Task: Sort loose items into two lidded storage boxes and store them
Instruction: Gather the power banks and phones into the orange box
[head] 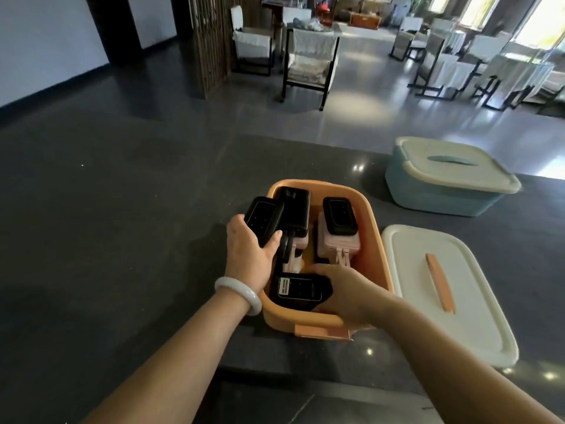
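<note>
task judged well advanced, not complete. blue box (440, 200) stands shut under its lid, far right on the dark table (122, 240). orange box (375, 240) stands open before the person and holds several black and pink power banks (338, 216). left hand (249, 249) grasps a black power bank (263, 218) at the box's left rim, not yet set inside. right hand (342, 292) lies over the end of a labelled black unit (298, 289) at the near end; whether it grips cannot be told. cream lid (477, 301) lies loose just right of the orange box. outstanding: seat held unit, fit lid, store both boxes.
</note>
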`<action>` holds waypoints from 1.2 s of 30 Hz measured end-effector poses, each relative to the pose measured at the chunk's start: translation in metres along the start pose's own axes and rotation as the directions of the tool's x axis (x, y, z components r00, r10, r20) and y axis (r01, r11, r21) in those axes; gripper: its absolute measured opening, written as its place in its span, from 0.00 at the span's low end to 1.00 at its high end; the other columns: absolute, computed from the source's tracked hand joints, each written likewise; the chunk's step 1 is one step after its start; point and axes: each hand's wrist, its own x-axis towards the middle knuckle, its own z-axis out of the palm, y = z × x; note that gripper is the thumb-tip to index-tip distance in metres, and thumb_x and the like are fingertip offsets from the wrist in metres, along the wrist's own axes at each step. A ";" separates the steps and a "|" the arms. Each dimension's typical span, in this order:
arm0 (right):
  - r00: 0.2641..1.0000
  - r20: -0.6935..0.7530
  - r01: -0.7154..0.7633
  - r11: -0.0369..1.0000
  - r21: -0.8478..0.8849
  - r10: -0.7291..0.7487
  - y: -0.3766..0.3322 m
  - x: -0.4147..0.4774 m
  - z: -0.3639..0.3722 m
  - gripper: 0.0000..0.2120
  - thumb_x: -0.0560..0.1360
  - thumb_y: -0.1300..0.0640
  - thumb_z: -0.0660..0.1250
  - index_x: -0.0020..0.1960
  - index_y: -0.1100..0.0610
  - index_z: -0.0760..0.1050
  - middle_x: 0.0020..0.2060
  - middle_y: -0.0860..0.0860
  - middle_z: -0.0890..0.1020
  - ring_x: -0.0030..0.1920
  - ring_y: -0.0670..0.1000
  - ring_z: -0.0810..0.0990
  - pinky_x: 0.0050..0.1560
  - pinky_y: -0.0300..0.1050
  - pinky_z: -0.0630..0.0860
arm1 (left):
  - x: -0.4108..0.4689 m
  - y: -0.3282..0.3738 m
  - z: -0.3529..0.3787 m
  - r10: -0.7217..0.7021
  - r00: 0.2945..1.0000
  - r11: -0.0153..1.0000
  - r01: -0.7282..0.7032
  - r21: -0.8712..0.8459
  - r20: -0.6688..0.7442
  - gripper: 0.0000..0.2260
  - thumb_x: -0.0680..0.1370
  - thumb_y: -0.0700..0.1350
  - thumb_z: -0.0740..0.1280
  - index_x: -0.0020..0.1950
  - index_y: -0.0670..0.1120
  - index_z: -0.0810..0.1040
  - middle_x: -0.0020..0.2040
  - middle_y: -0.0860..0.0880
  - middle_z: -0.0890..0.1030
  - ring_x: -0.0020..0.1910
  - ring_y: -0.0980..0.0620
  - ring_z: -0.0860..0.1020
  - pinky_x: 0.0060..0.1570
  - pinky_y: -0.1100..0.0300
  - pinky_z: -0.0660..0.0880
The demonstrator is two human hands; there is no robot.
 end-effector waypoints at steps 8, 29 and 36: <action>0.985 0.165 -0.044 0.999 0.001 0.043 0.001 0.023 0.007 0.29 0.71 0.55 0.73 0.68 0.46 0.66 0.56 0.43 0.77 0.55 0.42 0.77 0.55 0.37 0.74 | -0.001 -0.003 0.000 0.040 0.999 0.999 -0.040 -0.009 -0.001 0.25 0.75 0.50 0.71 0.66 0.44 0.65 0.62 0.47 0.69 0.56 0.52 0.76 0.45 0.66 0.76; 0.970 0.213 -0.067 0.972 -0.225 0.117 0.006 0.046 0.026 0.40 0.67 0.49 0.77 0.73 0.50 0.60 0.64 0.46 0.68 0.63 0.48 0.71 0.61 0.39 0.70 | -0.002 -0.004 0.000 0.063 0.998 0.998 -0.062 0.021 -0.015 0.28 0.74 0.50 0.72 0.68 0.43 0.64 0.62 0.47 0.70 0.60 0.51 0.74 0.52 0.60 0.79; 0.951 0.280 -0.024 0.933 -0.358 0.132 -0.004 0.049 0.025 0.42 0.69 0.51 0.75 0.76 0.54 0.56 0.70 0.51 0.64 0.70 0.51 0.66 0.70 0.46 0.66 | -0.002 -0.004 -0.001 0.032 0.999 0.999 -0.032 0.011 -0.005 0.29 0.73 0.50 0.72 0.68 0.44 0.63 0.63 0.47 0.69 0.61 0.51 0.74 0.52 0.56 0.79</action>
